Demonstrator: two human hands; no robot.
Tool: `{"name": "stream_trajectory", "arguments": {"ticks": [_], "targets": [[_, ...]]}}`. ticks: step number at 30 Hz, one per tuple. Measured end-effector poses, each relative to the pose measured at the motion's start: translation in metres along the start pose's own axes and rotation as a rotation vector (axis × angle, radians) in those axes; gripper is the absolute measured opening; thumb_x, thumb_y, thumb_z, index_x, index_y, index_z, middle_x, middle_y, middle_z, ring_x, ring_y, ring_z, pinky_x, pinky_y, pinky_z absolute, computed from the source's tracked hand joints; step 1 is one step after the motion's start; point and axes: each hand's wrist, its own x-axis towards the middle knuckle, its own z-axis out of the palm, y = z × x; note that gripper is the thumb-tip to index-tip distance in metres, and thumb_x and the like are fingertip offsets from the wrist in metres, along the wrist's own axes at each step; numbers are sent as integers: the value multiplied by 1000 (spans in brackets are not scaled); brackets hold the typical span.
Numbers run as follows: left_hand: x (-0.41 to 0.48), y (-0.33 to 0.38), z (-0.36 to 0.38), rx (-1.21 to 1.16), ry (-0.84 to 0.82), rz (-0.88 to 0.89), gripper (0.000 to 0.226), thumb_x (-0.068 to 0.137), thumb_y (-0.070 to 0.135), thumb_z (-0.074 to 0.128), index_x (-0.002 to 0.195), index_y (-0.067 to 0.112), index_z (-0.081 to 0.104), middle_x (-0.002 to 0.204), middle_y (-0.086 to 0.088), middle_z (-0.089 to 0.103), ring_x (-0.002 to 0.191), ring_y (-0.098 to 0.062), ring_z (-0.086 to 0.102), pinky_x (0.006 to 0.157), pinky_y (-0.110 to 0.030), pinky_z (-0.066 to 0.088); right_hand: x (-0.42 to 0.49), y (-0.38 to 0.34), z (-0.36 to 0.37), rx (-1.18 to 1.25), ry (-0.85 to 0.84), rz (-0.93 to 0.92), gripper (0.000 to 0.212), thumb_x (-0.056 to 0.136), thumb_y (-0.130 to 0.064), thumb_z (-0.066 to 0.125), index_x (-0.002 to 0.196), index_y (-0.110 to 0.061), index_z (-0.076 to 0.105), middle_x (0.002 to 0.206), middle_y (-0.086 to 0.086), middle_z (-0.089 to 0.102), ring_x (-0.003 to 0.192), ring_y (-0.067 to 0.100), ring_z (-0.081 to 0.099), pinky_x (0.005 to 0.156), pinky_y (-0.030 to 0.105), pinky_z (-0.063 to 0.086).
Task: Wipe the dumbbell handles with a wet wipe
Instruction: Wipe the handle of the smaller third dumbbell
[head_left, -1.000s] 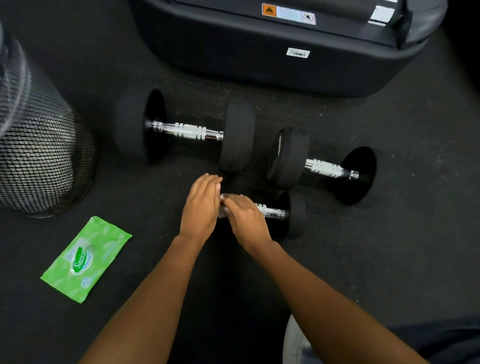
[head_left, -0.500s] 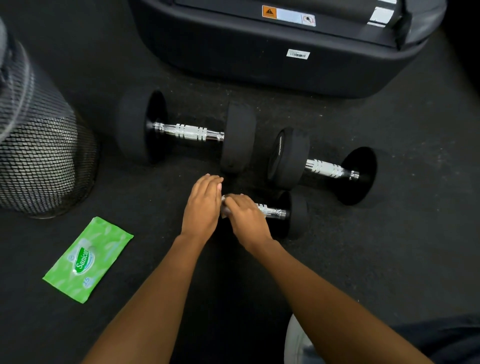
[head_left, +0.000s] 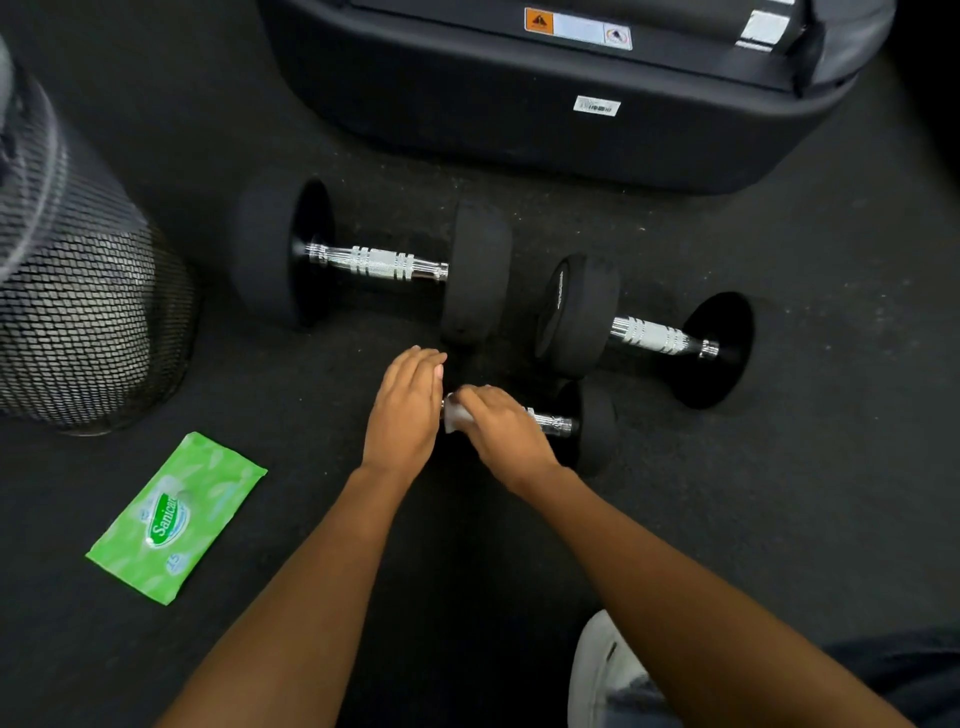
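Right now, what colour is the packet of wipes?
Bright green packet of wipes, seen in the head view.

On the floor (head_left: 779, 519), the nearest dumbbell (head_left: 592, 426) lies under the left hand (head_left: 405, 410) and the right hand (head_left: 506, 436), which holds a wet wipe (head_left: 456, 415). A second dumbbell (head_left: 374, 265) lies beyond the left hand, a third dumbbell (head_left: 649, 338) beyond and right of the right hand. The wipe pack (head_left: 176, 519) lies left and nearer, and the mesh bin (head_left: 78, 322) lies farther left.

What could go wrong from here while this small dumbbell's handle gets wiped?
1. The small dumbbell has round heads, and the left hand seems only to rest flat over its left end, so it might roll under the strokes.
2. The wet wipe is bunched small under the right hand; the bare stretch of handle by the right head could get missed.
3. The medium dumbbell lies close behind, so knuckles may knock it.
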Motion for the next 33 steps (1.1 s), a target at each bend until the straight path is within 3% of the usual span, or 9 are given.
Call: {"name": "stream_trajectory", "arguments": {"ticks": [3,9,14,16,19,24,29,33], "targets": [[0,0,0,10,11,12,42,100,22,27,122,0,55,125,-15,57,127,-27,41,107,-28,26,-5,12,-9,-48,-28,-39,29,82,-1,65,109,-3,58,107,14,65,98,31,61,97,39,44],[1,0,-1,31,16,35,33,99,13,36,122,0,55,125,-15,57,127,-27,42,107,-29,26,-17,23,-13,-112,24,-80,27,74,1,73,96,-8,61,102,8,67,91,24,63,96,29,41],[2,-1,-3,212,-2,141,43,97,22,26,116,1,59,118,-14,61,121,-29,50,108,-42,31,-23,24,-18,-146,75,-79,30,67,-2,79,93,-5,65,101,12,69,93,26,66,97,37,44],[1,1,-1,374,-26,300,29,91,14,45,113,5,62,114,-11,64,117,-27,54,108,-44,31,-26,24,-18,-195,92,-86,33,65,-6,81,95,-6,67,101,11,69,94,26,65,96,38,45],[-6,16,8,421,-125,442,36,68,7,74,103,8,68,103,-7,69,106,-23,61,105,-43,34,-31,27,-17,-306,106,-88,35,69,-14,79,101,-9,67,101,7,68,96,26,61,101,37,38],[-13,29,20,374,-162,427,40,58,9,82,97,8,69,94,-6,71,90,-19,67,91,-35,48,-35,33,-24,-395,167,-136,23,80,-13,59,100,-7,70,97,5,71,101,27,60,110,41,23],[-16,29,27,379,-165,392,44,62,15,84,101,4,68,97,-11,70,90,-24,66,82,-34,52,-42,46,-45,-284,297,68,35,84,-13,41,109,-8,66,113,6,66,111,26,56,110,41,24],[-17,29,34,390,-194,394,52,60,13,84,108,4,66,103,-13,68,97,-29,65,84,-39,52,-46,53,-49,-3,368,324,32,91,-6,46,120,-5,59,123,9,59,120,24,49,107,36,35]]}}
